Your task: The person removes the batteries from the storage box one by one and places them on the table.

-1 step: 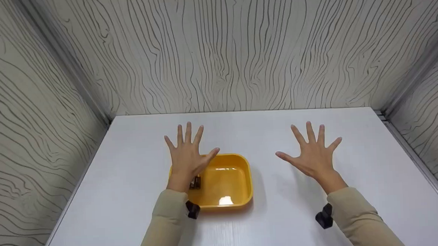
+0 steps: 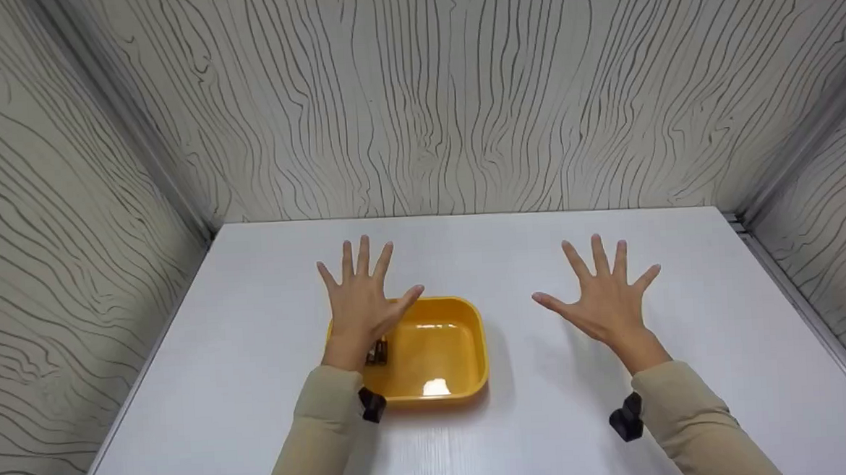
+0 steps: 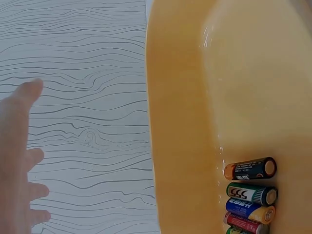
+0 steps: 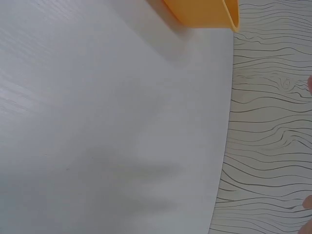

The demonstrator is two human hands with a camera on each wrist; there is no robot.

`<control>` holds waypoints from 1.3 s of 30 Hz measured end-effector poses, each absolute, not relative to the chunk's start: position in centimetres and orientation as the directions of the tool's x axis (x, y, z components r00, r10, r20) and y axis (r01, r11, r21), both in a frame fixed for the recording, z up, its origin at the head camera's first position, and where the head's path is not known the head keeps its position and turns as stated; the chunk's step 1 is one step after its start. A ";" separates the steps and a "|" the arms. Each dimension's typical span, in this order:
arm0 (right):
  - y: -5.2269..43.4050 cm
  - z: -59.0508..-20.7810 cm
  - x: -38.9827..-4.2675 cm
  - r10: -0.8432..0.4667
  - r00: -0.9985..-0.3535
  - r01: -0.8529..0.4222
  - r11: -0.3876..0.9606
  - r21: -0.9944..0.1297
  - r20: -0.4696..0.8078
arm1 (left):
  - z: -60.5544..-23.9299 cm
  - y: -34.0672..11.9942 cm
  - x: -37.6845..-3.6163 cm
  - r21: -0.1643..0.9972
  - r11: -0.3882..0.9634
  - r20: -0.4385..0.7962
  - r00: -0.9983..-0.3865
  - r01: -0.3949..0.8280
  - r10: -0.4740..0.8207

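My left hand (image 2: 361, 309), palm down with fingers spread, hovers over the left part of a yellow square tray (image 2: 436, 345) and holds nothing. In the left wrist view, several batteries lie side by side in the tray: a black and orange battery (image 3: 251, 168), a green battery (image 3: 251, 193) marked 555, a blue battery (image 3: 250, 210) and a red battery (image 3: 246, 224) among them. The head view shows only a few batteries (image 2: 380, 353), as the hand and wrist hide the others. Spread wide above the white table, my right hand (image 2: 607, 304) is to the right of the tray, its grasp free.
The white table (image 2: 535, 441) carries the tray left of its middle. Wood-grain panels rise behind it (image 2: 416, 107) and on both sides. Each sleeve cuff has a small black device, one at the left wrist (image 2: 372, 404) and one at the right wrist (image 2: 626, 418).
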State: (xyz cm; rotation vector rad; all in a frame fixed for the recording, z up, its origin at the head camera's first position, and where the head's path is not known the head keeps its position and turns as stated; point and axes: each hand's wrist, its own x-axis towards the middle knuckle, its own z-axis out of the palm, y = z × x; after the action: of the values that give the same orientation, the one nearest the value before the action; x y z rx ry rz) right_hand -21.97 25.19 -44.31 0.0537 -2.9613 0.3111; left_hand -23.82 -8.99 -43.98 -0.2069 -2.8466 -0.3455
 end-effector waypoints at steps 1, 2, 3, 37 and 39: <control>25.2 -44.3 -22.0 -0.019 -0.986 -0.053 0.977 -0.204 0.166 | -44.0 -9.0 -23.8 0.211 0.962 0.278 -0.954 0.171 0.108; 25.2 -44.3 -22.0 -0.019 -0.986 -0.054 0.977 -0.205 0.167 | -44.0 -9.0 -23.8 0.210 0.963 0.279 -0.954 0.171 0.108; 25.2 -44.3 -22.0 -0.019 -0.986 -0.054 0.977 -0.204 0.168 | -44.0 -9.0 -23.8 0.209 0.963 0.277 -0.955 0.171 0.109; 19.3 -46.1 -18.4 -0.071 -0.987 -0.139 0.836 -0.530 0.147 | -49.1 -17.2 -20.9 0.801 0.569 0.142 -0.983 0.185 0.119; 18.8 -46.2 -18.2 -0.078 -0.988 -0.138 0.826 -0.546 0.133 | -49.9 -17.8 -20.8 0.828 0.536 0.133 -0.986 0.167 0.102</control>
State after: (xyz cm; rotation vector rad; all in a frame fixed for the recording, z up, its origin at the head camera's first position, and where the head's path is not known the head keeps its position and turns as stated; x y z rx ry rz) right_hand -18.17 18.76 -46.22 0.1720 -2.9009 0.8803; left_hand -20.78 -17.76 -49.87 -0.2359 -2.6922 -1.4621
